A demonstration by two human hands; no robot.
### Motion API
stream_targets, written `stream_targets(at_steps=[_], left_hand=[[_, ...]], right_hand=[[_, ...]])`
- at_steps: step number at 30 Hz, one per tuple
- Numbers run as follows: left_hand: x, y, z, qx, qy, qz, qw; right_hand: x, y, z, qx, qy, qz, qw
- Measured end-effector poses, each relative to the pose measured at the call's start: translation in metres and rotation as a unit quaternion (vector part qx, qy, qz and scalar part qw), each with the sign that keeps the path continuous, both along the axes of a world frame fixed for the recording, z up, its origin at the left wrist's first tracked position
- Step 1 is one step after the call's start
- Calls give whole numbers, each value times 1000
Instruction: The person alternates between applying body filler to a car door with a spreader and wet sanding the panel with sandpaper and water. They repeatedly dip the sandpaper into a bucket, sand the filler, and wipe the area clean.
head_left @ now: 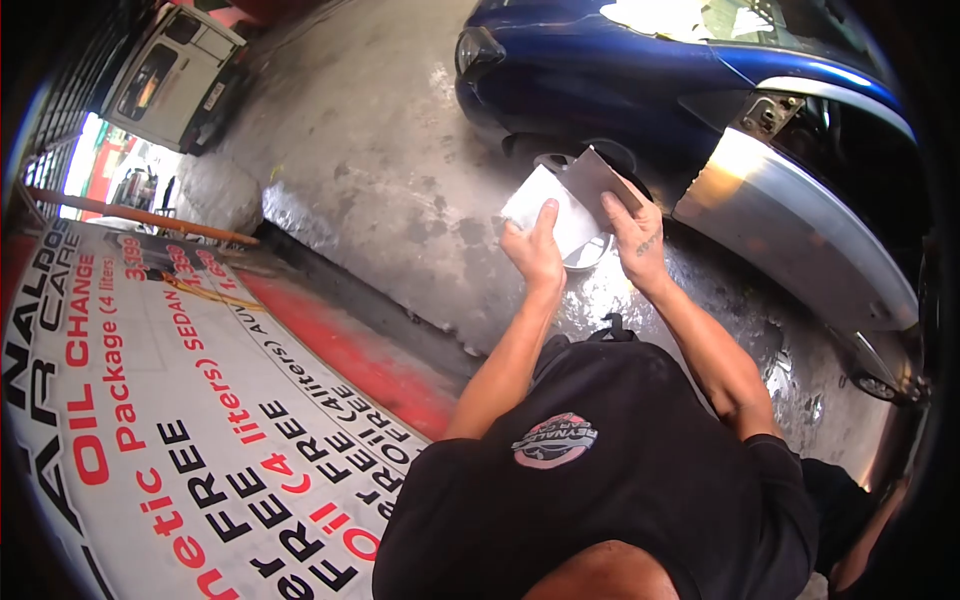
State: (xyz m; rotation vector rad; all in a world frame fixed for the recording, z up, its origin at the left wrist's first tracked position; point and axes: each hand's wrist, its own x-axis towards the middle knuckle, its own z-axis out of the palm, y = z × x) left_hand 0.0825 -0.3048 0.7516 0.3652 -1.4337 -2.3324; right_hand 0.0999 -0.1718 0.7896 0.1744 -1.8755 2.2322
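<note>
My left hand [537, 255] grips a pale white sheet [552, 210] with the thumb laid flat on its face. In my right hand [636, 240] is a dark grey-brown sheet of sandpaper [597, 178], pinched near its lower right corner with the thumb on top. The two sheets meet edge to edge or overlap slightly in front of my chest. Beneath them, part of a round, light-rimmed object [592, 256] shows, mostly hidden by the sheets and hands.
A blue car [570, 75] stands ahead to the right, its side panel [800, 230] bare grey. At left hangs a printed banner [230, 420]. A pale van [170, 75] is parked at the far left. Another person's dark sleeve [835, 505] shows behind on the right. The concrete floor [370, 150] looks wet in places.
</note>
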Motion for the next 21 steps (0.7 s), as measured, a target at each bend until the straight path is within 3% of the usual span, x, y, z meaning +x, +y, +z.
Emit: stream_targets(at_steps=[4, 6, 8, 10, 12, 15, 17, 18, 19, 21], left_hand=[[8, 2, 17, -130, 15, -10, 991], [9, 6, 30, -184, 49, -18, 982], [10, 7, 38, -184, 41, -27, 982], [12, 8, 43, -187, 29, -34, 981], [10, 11, 50, -181, 48, -71, 980], [5, 13, 54, -242, 42, -114, 963], [-5, 13, 48, -213, 42, -129, 968], [-10, 13, 45, -185, 44, -147, 971], [-14, 13, 47, -187, 52, -150, 970], [-14, 10, 44, -1, -15, -47, 999]], right_hand=[[4, 20, -2, -2, -12, 31, 999], [4, 30, -11, 62, -101, 92, 989], [7, 31, -10, 43, -102, 104, 988], [9, 35, -4, 90, -21, 109, 990], [5, 48, -8, 129, -28, 114, 985], [3, 64, -7, 104, -51, 197, 973], [0, 79, 16, 267, -186, 282, 903], [-2, 86, 9, 267, -185, 279, 904], [-8, 95, -5, 185, -176, 241, 936], [-19, 96, -25, -7, -127, 146, 981]])
